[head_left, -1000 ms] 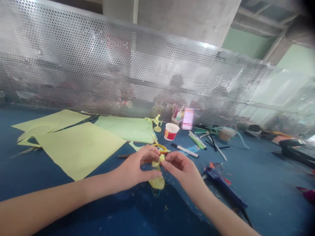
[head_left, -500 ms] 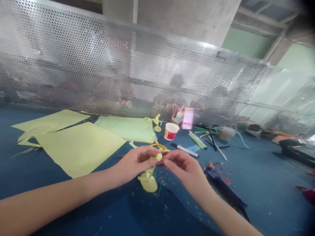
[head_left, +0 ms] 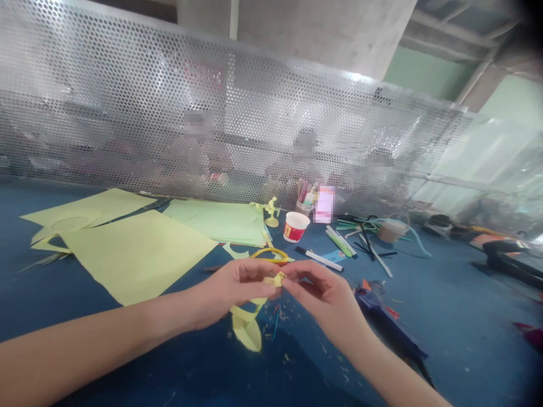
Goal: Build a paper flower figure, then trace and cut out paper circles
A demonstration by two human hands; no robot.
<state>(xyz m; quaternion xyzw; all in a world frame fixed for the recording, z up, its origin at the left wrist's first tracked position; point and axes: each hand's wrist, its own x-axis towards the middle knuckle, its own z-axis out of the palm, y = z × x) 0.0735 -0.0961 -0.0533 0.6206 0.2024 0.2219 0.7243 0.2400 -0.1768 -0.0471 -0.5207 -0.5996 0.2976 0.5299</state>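
Between my fingertips is a small yellow paper figure (head_left: pixel 248 330), its round base hanging below my left hand and tilted. My left hand (head_left: pixel 244 281) is closed on it, thumb and fingers pinching near its top end. The thumb and forefinger of my right hand (head_left: pixel 320 285) pinch the same end from the other side. My fingers hide part of the upper figure. Just beyond my hands lie yellow-handled scissors (head_left: pixel 271 255). A similar yellow paper figure on a round base (head_left: pixel 272 212) stands farther back.
Yellow paper sheets (head_left: pixel 144 254) and a green paper stack (head_left: pixel 216 220) lie left. A red-and-white paper cup (head_left: pixel 296 227), a black-capped marker (head_left: pixel 318 258) and green markers (head_left: pixel 341 241) are ahead. A blue glue gun (head_left: pixel 388 319) lies right. A perforated screen (head_left: pixel 254 124) closes the back.
Both hands have come slightly lower and closer together, the right fingers now meeting the figure's top end. The figure's base has swung down and left, tilting more.
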